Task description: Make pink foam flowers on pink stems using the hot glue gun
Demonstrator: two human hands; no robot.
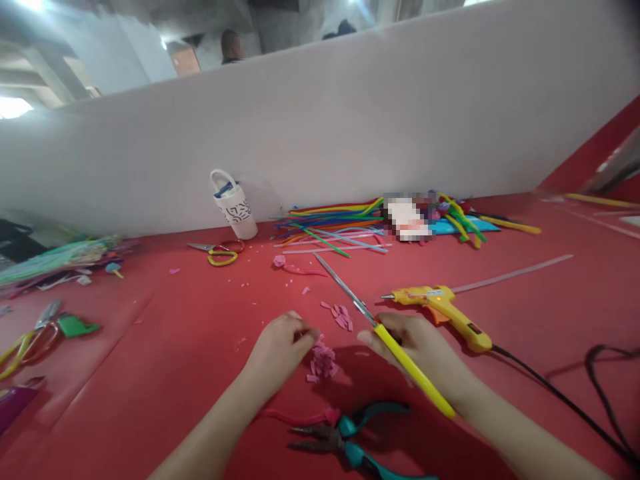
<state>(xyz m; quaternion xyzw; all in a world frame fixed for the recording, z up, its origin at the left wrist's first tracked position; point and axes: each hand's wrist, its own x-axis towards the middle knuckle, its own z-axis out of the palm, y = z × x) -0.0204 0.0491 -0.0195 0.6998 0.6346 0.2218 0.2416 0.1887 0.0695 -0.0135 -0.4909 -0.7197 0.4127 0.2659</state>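
Observation:
My left hand (281, 343) is closed in a pinch on a small pink piece at the edge of a little pile of pink cut pieces (323, 361) on the red table (150, 360). My right hand (417, 347) grips yellow-handled scissors (395, 350); their closed silver blades point up and left, away from me. More pink scraps (343, 316) lie just beyond the hands.
A yellow glue gun (443, 310) with a black cord lies right of my right hand. Teal-handled pliers (350, 443) rest near me. Coloured pipe cleaners (340, 227), a white cup (235, 210) and other scissors (220, 253) sit by the white partition.

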